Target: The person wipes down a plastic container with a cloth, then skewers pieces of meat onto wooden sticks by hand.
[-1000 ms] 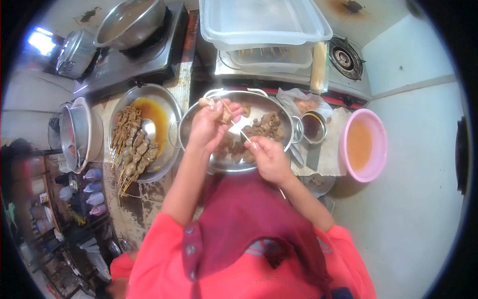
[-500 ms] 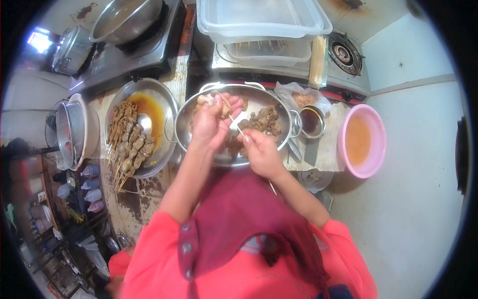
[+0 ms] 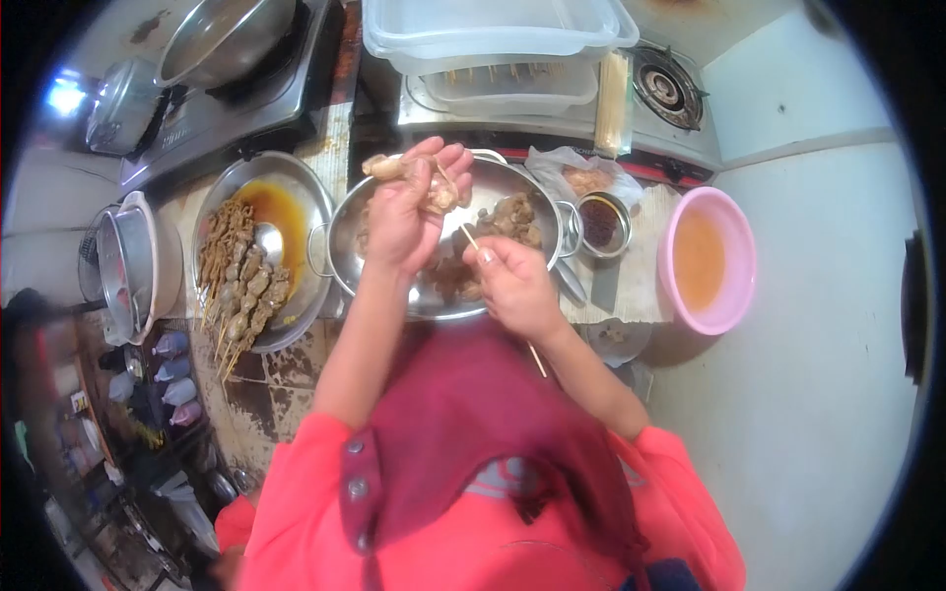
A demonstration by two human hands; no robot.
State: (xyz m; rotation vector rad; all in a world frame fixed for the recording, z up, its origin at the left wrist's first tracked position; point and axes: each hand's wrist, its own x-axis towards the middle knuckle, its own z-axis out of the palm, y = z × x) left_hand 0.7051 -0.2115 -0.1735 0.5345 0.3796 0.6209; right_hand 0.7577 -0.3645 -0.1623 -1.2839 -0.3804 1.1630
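Observation:
Above the two-handled steel pan (image 3: pixel 345 266), my left hand (image 3: pixel 409 222) is turned palm up, thumb pressed on pale, glossy pieces of meat (image 3: pixel 441 197). My right hand (image 3: pixel 517 286) grips a thin bamboo skewer (image 3: pixel 537 361) that slants out both ends of the fist. Its upper tip stands just below the meat, and whether they touch I cannot tell. Brown cooked meat pieces (image 3: pixel 512 219) lie in the right side of the pan, partly behind my right hand.
On the left, a steel basin (image 3: pixel 313 281) holds loaded skewers (image 3: pixel 241 276) in yellow-brown sauce. To the right stand a cup of dark sauce (image 3: pixel 601 222), a knife (image 3: pixel 606 288) and a pink basin (image 3: pixel 746 261) of orange liquid. Plastic tubs (image 3: pixel 503 39) and a gas burner (image 3: pixel 668 89) are behind.
The whole view has shifted slightly. My left hand has risen with the meat, its fingers more spread, and the skewer tip now sits lower relative to it.

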